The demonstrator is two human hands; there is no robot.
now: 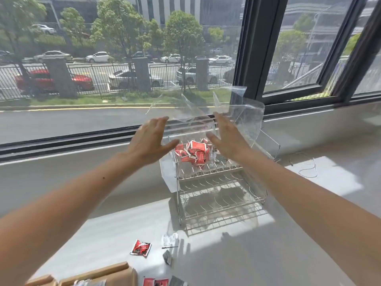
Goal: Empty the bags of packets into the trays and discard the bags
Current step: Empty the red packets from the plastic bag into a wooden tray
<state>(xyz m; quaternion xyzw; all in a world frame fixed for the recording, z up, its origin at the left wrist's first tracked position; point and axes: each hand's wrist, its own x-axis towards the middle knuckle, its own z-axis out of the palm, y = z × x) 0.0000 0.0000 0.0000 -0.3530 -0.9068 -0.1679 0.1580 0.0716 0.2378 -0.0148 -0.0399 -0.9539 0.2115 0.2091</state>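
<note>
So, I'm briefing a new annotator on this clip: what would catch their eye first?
The left hand and right hand are raised with straight fingers above a tiered silver wire rack on the grey counter, with a crumpled clear plastic bag at their fingertips. A heap of red packets sits in the rack's top tray. One loose red packet lies on that counter nearer the camera.

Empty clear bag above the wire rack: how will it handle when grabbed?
Probably floppy: the clear bag is creased and folded over itself. Likely very light, since it is thin see-through film with nothing visible inside, so it may drift. Possibly slippery, as its surface looks glossy.
</note>
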